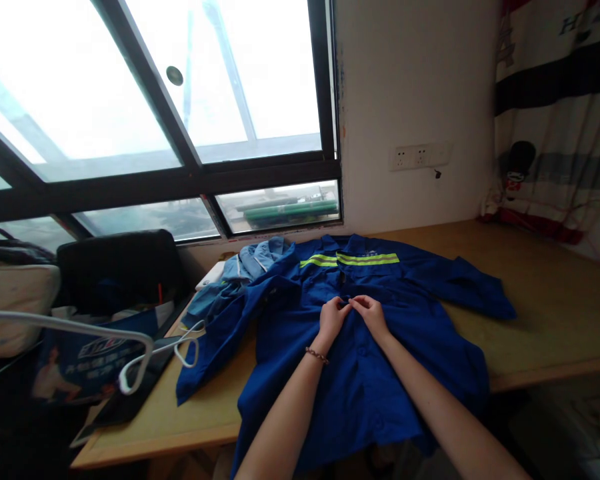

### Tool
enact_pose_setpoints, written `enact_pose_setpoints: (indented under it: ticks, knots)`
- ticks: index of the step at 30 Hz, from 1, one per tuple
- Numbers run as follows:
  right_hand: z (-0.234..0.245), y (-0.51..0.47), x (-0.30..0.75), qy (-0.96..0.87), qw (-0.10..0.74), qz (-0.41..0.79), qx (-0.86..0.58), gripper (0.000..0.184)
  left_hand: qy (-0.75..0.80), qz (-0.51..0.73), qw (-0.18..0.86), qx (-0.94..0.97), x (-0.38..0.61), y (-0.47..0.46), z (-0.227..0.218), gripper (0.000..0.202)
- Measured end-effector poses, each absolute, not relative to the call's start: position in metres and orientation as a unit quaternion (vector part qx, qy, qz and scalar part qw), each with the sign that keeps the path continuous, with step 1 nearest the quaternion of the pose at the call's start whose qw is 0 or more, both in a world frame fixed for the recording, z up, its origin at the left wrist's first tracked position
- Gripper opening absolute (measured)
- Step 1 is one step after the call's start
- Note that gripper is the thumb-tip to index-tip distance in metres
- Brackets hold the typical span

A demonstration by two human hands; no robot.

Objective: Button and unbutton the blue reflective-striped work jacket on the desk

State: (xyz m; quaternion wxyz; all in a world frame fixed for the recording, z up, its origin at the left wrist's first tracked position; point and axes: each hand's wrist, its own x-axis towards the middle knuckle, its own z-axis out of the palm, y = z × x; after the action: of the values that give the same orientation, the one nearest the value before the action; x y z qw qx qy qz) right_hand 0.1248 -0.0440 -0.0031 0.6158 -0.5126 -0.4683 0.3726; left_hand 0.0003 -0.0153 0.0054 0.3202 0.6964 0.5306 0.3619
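Both forearms (293, 413) run up from 6 o'clock to the blue work shirt (360, 387), spread front-up on the wooden table (555, 313). At its front placket the left hand (333, 319) and right hand (373, 315) meet, fingertips pinched on the cloth (almost touching each other). The hem hangs over the near table edge, so I judge a firm tug could drag the shirt off toward 6 o'clock.

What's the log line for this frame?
blue work shirt: spread on wooden table | left hand: pinching its front | right hand: pinching its front
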Motion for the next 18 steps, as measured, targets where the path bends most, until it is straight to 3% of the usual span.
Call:
enact_pose_setpoints:
  ticks: [2, 5, 14, 18]
  knots:
    - [-0.005, -0.043, 0.124, -0.468, 0.606, 0.358, -0.535, 0.031, 0.550, 0.342, 0.236, 0.725, 0.002, -0.019, 0.002, 0.026]
    - [-0.007, -0.042, 0.124, -0.476, 0.597, 0.336, -0.552, 0.030, 0.555, 0.323, 0.208, 0.738, 0.003, -0.022, 0.001, 0.031]
    - [-0.014, -0.036, 0.125, -0.362, 0.648, 0.437, -0.508, 0.033, 0.498, 0.343, 0.469, 0.644, 0.003, -0.013, -0.002, 0.028]
    - [-0.012, -0.034, 0.127, -0.257, 0.675, 0.516, -0.460, 0.032, 0.476, 0.348, 0.527, 0.611, 0.005, -0.011, -0.001, 0.025]
